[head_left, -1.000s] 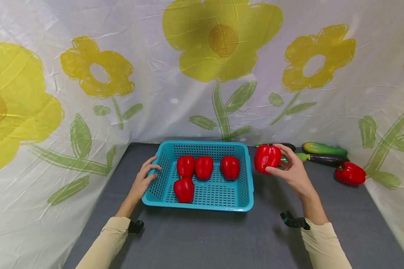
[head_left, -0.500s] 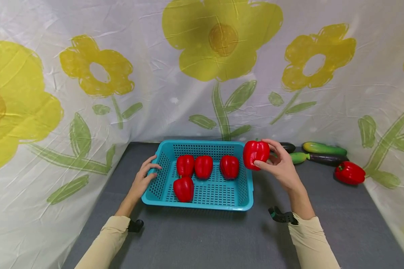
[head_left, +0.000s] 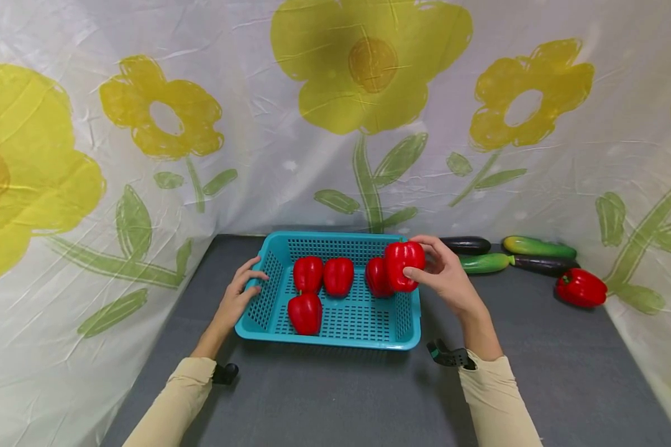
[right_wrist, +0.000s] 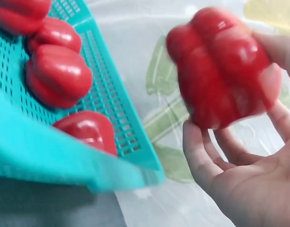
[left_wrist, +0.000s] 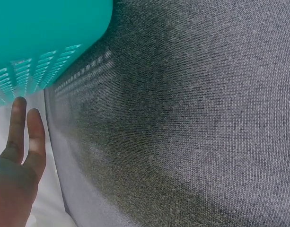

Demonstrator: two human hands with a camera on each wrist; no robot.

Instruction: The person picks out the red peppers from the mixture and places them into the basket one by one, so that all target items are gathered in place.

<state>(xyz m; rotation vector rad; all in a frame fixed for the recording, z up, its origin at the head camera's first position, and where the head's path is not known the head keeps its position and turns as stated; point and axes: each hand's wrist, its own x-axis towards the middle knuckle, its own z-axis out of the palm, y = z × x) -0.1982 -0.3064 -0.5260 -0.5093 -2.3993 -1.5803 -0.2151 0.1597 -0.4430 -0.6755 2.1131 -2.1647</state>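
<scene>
My right hand [head_left: 444, 276] holds a glossy red bell pepper [head_left: 404, 266] between thumb and fingers, raised over the right side of a turquoise perforated basket [head_left: 343, 341]. In the right wrist view the held bell pepper [right_wrist: 220, 71] shows its lobed end, apart from the basket wall. Behind it in the head view, another red bell pepper [head_left: 376, 277] is partly hidden. Several more lie in the basket, one of them a pepper [head_left: 305, 314] near the front left. My left hand [head_left: 239, 298] rests at the basket's left rim; in the left wrist view two straight fingers [left_wrist: 36, 137] reach towards its wall.
On the dark grey table right of the basket lie an eggplant [head_left: 466, 244], a green zucchini [head_left: 486, 263], a yellow-green one [head_left: 538, 247] and a second eggplant [head_left: 545, 265]. A loose red bell pepper [head_left: 581, 287] sits at the far right. A flowered curtain [head_left: 246, 155] hangs behind.
My right hand has carried the bell pepper leftwards, from beside the basket to over its right part. The left hand and the peppers in the basket have stayed put.
</scene>
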